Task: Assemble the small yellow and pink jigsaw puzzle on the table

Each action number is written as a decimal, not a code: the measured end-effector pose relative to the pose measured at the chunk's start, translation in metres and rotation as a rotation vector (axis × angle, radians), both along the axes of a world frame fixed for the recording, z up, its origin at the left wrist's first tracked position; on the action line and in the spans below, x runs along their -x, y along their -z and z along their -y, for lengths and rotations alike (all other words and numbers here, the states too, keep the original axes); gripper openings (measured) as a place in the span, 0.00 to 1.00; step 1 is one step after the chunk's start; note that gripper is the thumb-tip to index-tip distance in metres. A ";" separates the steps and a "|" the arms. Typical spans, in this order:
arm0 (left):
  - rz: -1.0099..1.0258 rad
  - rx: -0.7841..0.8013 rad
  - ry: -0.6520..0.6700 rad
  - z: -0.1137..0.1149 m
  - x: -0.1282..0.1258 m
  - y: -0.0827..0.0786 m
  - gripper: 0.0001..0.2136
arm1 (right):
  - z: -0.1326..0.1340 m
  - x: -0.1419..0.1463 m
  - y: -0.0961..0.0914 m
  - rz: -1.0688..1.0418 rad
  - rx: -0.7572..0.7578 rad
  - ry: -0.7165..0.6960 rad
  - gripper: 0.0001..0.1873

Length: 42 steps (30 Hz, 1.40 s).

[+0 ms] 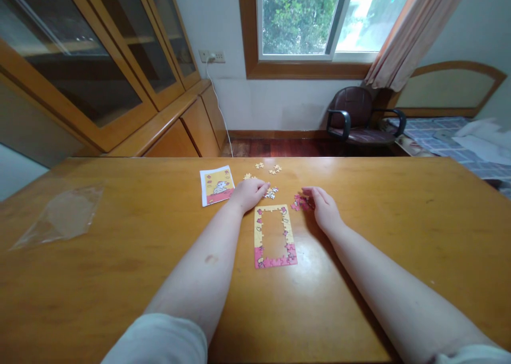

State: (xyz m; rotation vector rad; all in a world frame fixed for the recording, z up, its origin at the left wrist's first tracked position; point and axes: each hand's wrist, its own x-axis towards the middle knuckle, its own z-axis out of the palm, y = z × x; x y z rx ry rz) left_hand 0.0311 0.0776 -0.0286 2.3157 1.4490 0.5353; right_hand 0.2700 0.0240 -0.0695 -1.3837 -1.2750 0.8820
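A jigsaw frame (275,262) of joined yellow and pink pieces lies on the table, its inside showing bare wood. My left hand (250,192) is above its top left corner, fingers bent together beside a small heap of white patterned puzzle pieces (272,193); what its fingertips hold, if anything, is hidden. To the right, my right hand (326,208) rests with fingers stretched out along a heap of pink puzzle pieces (301,202), partly covering it. Yellow puzzle pieces (275,169) lie in small groups farther back.
Left of my left hand lies a printed picture card (217,185) showing a white figure on yellow and pink. A clear plastic bag (66,212) is at the table's left. Beyond the table (399,215) stand a glass-fronted cabinet (131,135) and an armchair (355,114).
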 end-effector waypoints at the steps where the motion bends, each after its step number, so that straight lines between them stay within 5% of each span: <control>1: 0.005 0.002 -0.002 0.000 0.000 0.000 0.21 | 0.000 0.000 0.000 -0.038 0.012 0.015 0.24; 11: 0.048 -0.001 0.002 -0.002 0.001 0.003 0.21 | 0.000 0.001 -0.005 -0.129 0.054 0.093 0.22; 20: 0.092 -0.020 0.000 -0.005 0.002 0.007 0.21 | -0.001 -0.010 -0.015 0.495 0.122 0.045 0.16; 27: 0.112 -0.030 -0.002 -0.006 0.002 0.008 0.22 | -0.001 -0.016 -0.026 0.598 0.202 0.084 0.17; 32: 0.125 -0.035 -0.007 -0.006 0.003 0.009 0.22 | 0.003 -0.021 -0.037 0.732 0.266 -0.046 0.14; 42: 0.147 -0.036 -0.005 -0.006 0.002 0.007 0.21 | 0.014 -0.014 -0.037 0.975 0.172 -0.082 0.12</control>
